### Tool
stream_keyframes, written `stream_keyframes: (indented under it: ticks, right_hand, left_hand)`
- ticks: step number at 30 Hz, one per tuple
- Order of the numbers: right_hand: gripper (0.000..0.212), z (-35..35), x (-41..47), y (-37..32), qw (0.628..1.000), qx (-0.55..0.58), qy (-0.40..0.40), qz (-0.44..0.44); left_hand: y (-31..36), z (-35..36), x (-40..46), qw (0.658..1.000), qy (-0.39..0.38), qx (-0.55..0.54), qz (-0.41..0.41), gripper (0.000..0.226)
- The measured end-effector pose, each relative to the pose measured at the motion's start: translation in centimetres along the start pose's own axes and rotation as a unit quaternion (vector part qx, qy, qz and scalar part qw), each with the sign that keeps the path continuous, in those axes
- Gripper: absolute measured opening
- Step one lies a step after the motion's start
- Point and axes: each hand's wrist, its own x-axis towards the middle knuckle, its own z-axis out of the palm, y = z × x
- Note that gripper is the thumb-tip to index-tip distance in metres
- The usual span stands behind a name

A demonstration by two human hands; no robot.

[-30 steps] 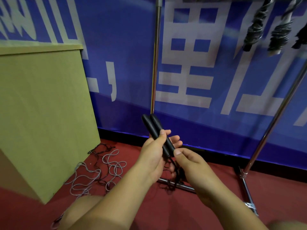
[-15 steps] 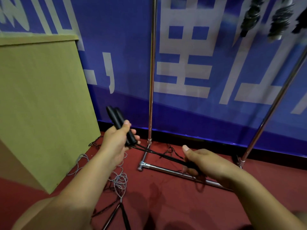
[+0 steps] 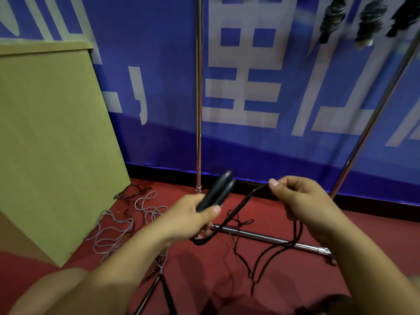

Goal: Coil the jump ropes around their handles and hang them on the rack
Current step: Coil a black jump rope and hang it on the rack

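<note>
My left hand (image 3: 193, 219) grips two black jump-rope handles (image 3: 217, 191) held together, their free ends pointing up and away. A black rope (image 3: 241, 204) runs from below that hand up to my right hand (image 3: 302, 201), which pinches it between thumb and fingers. The rest of this rope falls from the right hand to the red floor. The chrome rack (image 3: 199, 98) stands just behind, its base bar (image 3: 268, 239) under my hands. Coiled black ropes (image 3: 333, 17) hang at the top right.
A loose grey rope (image 3: 118, 230) and a thin black one (image 3: 134, 193) lie tangled on the red floor at the left. A tall yellow-green cabinet (image 3: 52, 144) stands beside them. A blue banner wall (image 3: 272, 87) closes the back. Dark rods (image 3: 159, 289) cross the floor near my knees.
My left hand swung the handles back rightward toward the centre. My right hand rose from near the base bar to handle height, lifting the rope into a loop.
</note>
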Motion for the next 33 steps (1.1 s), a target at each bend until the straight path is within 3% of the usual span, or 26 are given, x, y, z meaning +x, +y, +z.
stream_keyframes:
  ticks: [3,8,11,14,16,20,26,33]
  right_hand:
    - [0.036,0.5,0.1,0.1,1.0,0.004,0.025,-0.009]
    - [0.037,0.9,0.1,0.2,0.997,-0.012,0.076,-0.021]
    - [0.036,1.2,0.1,0.3,0.995,-0.03,0.091,-0.023]
    - [0.032,1.5,0.1,0.5,0.994,-0.04,0.098,-0.03]
    - [0.032,1.5,-0.1,0.4,0.994,-0.043,0.096,-0.039]
    - [0.027,1.5,-0.8,0.1,0.992,-0.061,0.084,-0.075]
    - [0.019,2.5,-0.6,0.8,0.99,-0.103,0.062,-0.069]
    - [0.003,2.3,0.0,0.5,0.992,0.114,-0.009,0.048]
  left_hand:
    - [0.3,1.1,-0.6,0.994,-0.099,-0.023,-0.026,0.014]
    - [0.7,1.6,-1.3,0.989,-0.12,-0.082,-0.028,0.013]
    - [0.6,1.8,-1.5,0.987,-0.107,-0.11,-0.044,0.033]
    - [0.5,2.0,-1.7,0.985,-0.102,-0.129,-0.053,0.071]
    - [0.4,2.0,-1.9,0.985,-0.117,-0.116,-0.055,0.081]
    - [0.8,2.1,-2.6,0.973,-0.213,-0.062,-0.066,0.082]
    - [1.7,2.0,-3.0,0.948,-0.311,-0.033,-0.055,0.05]
    - [1.7,2.0,-2.7,0.931,-0.351,-0.084,-0.046,0.042]
